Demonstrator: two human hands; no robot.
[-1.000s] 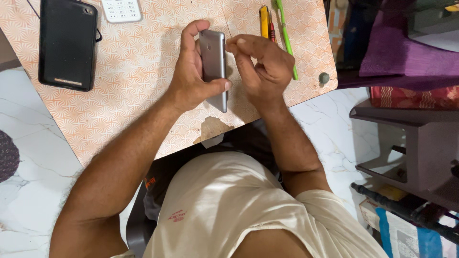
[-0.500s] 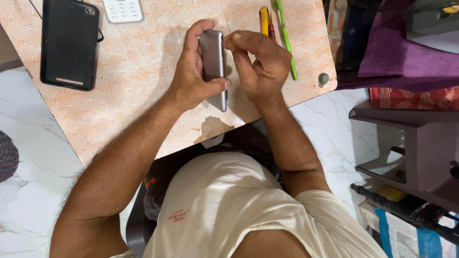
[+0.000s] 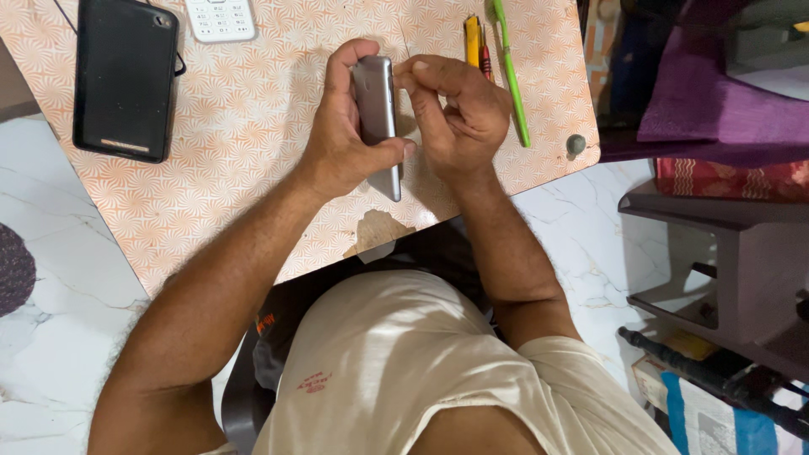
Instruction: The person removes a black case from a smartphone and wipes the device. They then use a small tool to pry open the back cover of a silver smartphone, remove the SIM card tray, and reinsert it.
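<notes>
A: Hands at upper centre of the frame, seen from above. What do they hold?

B: The left hand (image 3: 341, 147) grips a slim grey metal-backed phone (image 3: 377, 114) on edge, fingers curled round its far side and thumb pressed on the near side. The right hand (image 3: 455, 118) has its fingers bunched, the fingertips (image 3: 413, 72) pinching at the phone's top right edge.

A: What lies around it?

B: An orange patterned tabletop (image 3: 253, 168). Upper left, a black rectangular phone (image 3: 125, 80) lies flat; a white keypad device (image 3: 221, 18) sits at the top edge. Right of the hands lie a yellow-handled tool (image 3: 473, 38) and a thin green stick (image 3: 511, 72).
</notes>
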